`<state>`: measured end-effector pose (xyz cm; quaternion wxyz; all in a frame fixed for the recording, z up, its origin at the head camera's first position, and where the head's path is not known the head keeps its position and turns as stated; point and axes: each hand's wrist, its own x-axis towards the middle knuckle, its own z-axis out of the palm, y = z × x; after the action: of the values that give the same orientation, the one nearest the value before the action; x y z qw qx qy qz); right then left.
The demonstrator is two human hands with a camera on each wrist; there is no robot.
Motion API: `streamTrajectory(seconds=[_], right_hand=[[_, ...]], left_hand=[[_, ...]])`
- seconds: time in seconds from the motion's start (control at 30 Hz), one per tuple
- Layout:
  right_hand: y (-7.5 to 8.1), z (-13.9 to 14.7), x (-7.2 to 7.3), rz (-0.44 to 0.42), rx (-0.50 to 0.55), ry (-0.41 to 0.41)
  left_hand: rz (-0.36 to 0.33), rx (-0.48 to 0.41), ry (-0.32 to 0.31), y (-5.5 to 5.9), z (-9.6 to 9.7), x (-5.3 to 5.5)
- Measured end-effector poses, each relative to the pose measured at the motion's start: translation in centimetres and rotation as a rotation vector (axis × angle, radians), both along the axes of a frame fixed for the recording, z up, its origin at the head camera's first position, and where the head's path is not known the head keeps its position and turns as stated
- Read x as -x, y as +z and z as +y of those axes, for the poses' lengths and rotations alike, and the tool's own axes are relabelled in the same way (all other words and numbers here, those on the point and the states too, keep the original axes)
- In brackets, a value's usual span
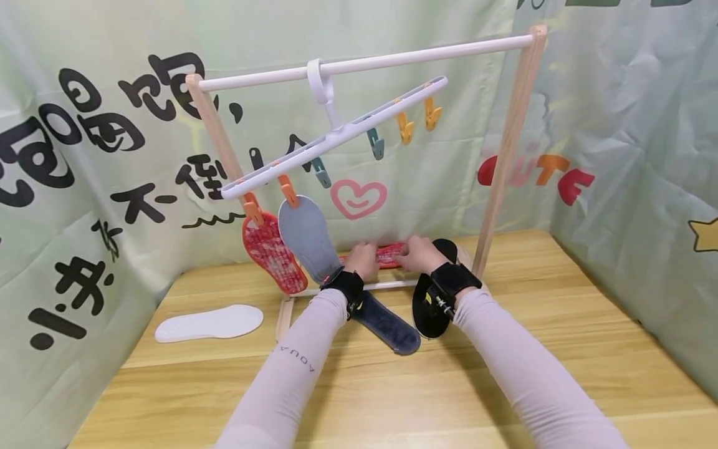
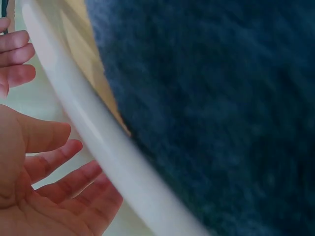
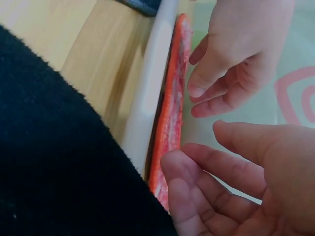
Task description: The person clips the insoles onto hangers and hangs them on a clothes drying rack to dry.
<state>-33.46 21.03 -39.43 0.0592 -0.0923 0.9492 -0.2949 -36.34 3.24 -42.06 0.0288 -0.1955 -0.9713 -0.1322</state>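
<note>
A red and white insole with an orange edge (image 1: 388,255) lies behind the rack's low white bar (image 1: 392,285). My left hand (image 1: 363,259) is at its left end, thumb and fingers apart, with nothing between them in the left wrist view. At the right part, my right hand (image 1: 422,254) has loosely bent fingers; in the right wrist view its fingertips (image 3: 179,164) overlap the edge of the insole. Close under my left wrist lies a dark blue insole (image 1: 389,327), and a black insole (image 1: 429,318) is beneath my right wrist.
A white clip hanger (image 1: 336,134) hangs tilted from the wooden rack (image 1: 507,156). Orange clips (image 1: 288,190) hold a red insole (image 1: 272,252) and a grey-blue insole (image 1: 305,234). Teal clips (image 1: 376,144) and yellow clips (image 1: 405,129) hang free. One white insole (image 1: 210,323) lies left.
</note>
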Motion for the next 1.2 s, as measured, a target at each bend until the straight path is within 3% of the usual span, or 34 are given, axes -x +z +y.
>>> streamTrajectory(seconds=[0.13,0.43,0.6,0.8,1.07,1.2], right_hand=[[-0.3,-0.2,0.1,-0.008,0.017,-0.002],[-1.2,-0.3,0.8,0.029,-0.139,0.001],[-1.3,-0.5,1.0,0.043,-0.184,0.012],[-1.3,-0.5,0.9,0.031,-0.206,-0.011],[-1.7,-0.4,0.9,-0.006,-0.166,-0.024],[-2.0,-0.3,1.2,0.017,-0.154,-0.006]], left_hand=[[-0.034,-0.019,0.004,-0.2,0.4,0.2],[-0.001,0.015,0.034,-5.7,1.1,4.8],[-0.012,0.029,0.043,-7.1,1.6,6.2],[-0.014,0.078,0.02,-6.7,1.9,6.2],[0.029,0.112,0.004,-3.6,1.5,3.7],[0.034,0.08,-0.008,-2.7,1.2,3.3]])
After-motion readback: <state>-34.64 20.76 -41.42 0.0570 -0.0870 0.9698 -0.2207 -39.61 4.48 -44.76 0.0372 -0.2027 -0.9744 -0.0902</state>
